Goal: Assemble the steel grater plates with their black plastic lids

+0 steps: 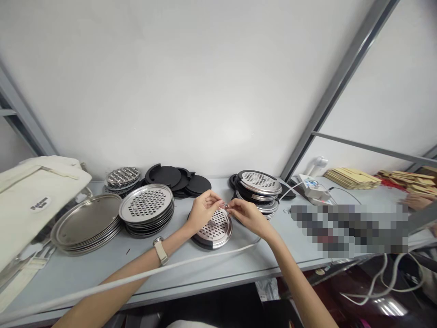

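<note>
My left hand (207, 207) and my right hand (246, 214) meet in front of me, each closed in a pinch. Between their fingertips is a small shiny metal piece (224, 206), perhaps a ring or a bent wire; its exact kind is too small to tell. Just beneath them a round grater disc (215, 228) with a black rim piece lies on the table, its far edge partly hidden by the hands. To the right stands a stack of similar round graters (260, 183) with black holders. Left of my hands is another stack of metal grater discs (146, 203).
Plain metal discs (87, 221) are piled at the left beside a cream bag (37, 200). Black round holders (170, 177) lie along the wall. A white cable (205, 257) crosses above my left forearm. A power strip (314, 190) and yellowish flat pieces (351, 177) are at the right.
</note>
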Demonstrator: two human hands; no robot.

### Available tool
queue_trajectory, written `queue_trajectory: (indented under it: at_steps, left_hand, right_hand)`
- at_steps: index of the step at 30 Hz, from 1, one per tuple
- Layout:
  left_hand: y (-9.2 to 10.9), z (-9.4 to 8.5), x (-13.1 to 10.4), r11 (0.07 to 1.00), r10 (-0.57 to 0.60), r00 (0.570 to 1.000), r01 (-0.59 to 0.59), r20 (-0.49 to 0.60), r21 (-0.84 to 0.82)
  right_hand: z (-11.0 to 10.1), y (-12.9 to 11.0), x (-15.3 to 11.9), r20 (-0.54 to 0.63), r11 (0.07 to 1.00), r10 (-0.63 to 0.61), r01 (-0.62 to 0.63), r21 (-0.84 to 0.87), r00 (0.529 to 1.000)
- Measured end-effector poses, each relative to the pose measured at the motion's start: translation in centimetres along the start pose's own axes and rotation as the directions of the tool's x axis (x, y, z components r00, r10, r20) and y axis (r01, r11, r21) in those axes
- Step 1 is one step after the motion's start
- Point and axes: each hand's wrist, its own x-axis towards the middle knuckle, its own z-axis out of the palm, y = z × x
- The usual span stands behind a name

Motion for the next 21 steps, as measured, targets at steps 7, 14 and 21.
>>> queue_trajectory:
  at_steps: [7,14,21]
  left_hand:
    - [0.17,-0.08,-0.03,0.999,-0.016,0.998,0.018,0.053,-0.038]
    - [0.8,-0.17,0.08,0.99,-0.046,0.997,0.055,0.066,-0.133]
    - [-0.14,-0.75,0.64,0.949,-0.152,0.988,0.141,-0.019,-0.281]
  right_hand:
    - [-0.15,0.16,0.02,0.154,0.971,0.104,-0.133,0.196,0.983]
    - [-0.2,0.07,0.06,0.202,0.915,0.155,-0.218,0.339,0.967]
    - [-0.11,0.02,0.32,0.064,0.954,0.026,-0.044,0.297,0.998]
